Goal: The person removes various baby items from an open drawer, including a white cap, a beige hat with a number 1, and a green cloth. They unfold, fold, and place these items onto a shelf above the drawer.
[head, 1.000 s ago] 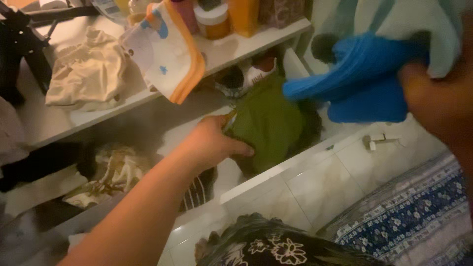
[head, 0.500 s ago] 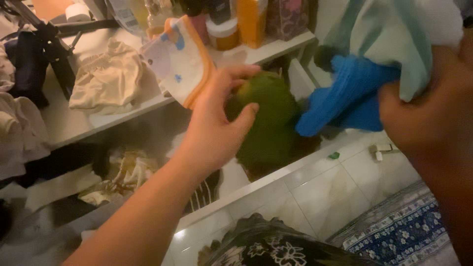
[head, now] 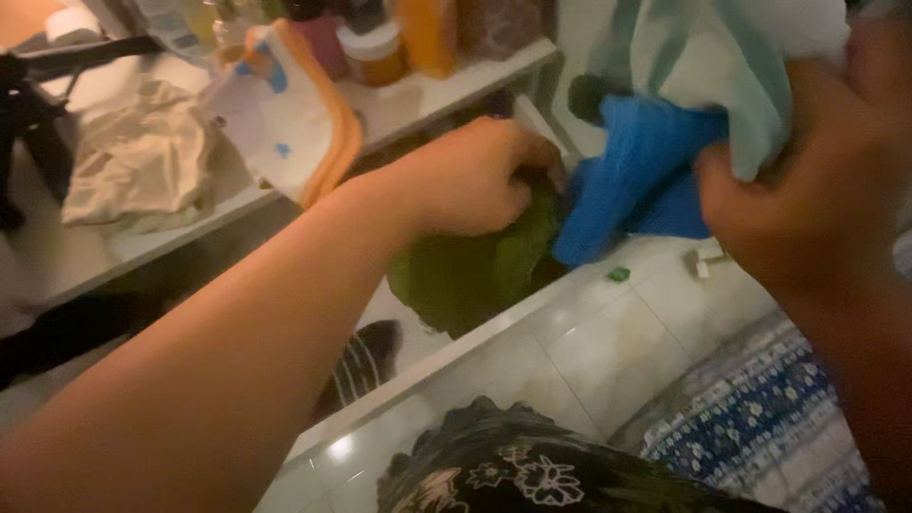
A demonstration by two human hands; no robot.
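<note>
My left hand (head: 472, 178) reaches into the lower white shelf and closes its fingers on a green cloth (head: 465, 271) that hangs down from it. My right hand (head: 803, 190) is up at the right, gripping a bundle of cloths: a bright blue knitted piece (head: 638, 176) and a pale mint-green one (head: 722, 66) above it. The blue piece hangs right beside the left hand's knuckles.
A white shelf top (head: 142, 242) carries a crumpled cream cloth (head: 138, 166), a white pouch with orange trim (head: 285, 114) and several bottles and jars (head: 404, 38). A striped dark cloth (head: 361, 361) lies in the lower shelf. Tiled floor (head: 589, 351), a blue patterned mat (head: 760, 437).
The left hand went from resting on the green cloth low in the shelf, to open above it, to closed on its top. The view has shifted closer.
</note>
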